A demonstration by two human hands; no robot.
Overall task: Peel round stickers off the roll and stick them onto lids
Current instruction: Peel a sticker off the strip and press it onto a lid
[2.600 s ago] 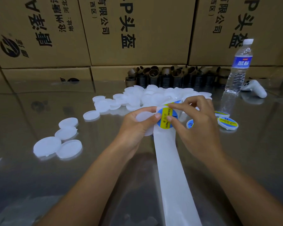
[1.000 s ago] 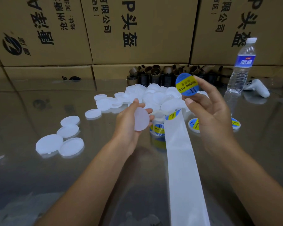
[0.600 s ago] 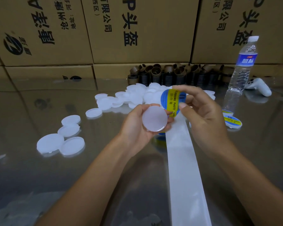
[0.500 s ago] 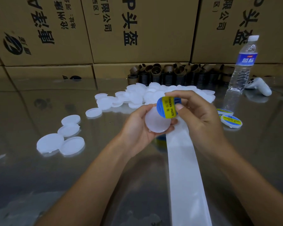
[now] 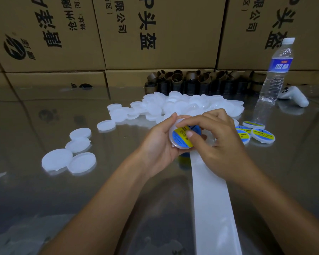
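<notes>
1. Step in hand, as I judge it: laying the sticker down. My left hand is curled round the rim of a white lid and holds it up off the table, face tilted towards me.
2. The round sticker, blue with a yellow band, lies across the lid's face. My right hand pinches at it with bent forefinger and thumb, the thumb pad pressing near its middle. I cannot tell whether the far edge is stuck down, since my fingers cover it.
3. The bare backing strip runs from beneath my hands towards me.
4. Next, I judge, I need to rub from the centre outward so no bubble or crease stays, and check that the sticker sits centred inside the rim.
5. Then the lid belongs with the labelled lids just beyond my right hand, and a blank one comes from the pile of plain lids behind.
</notes>
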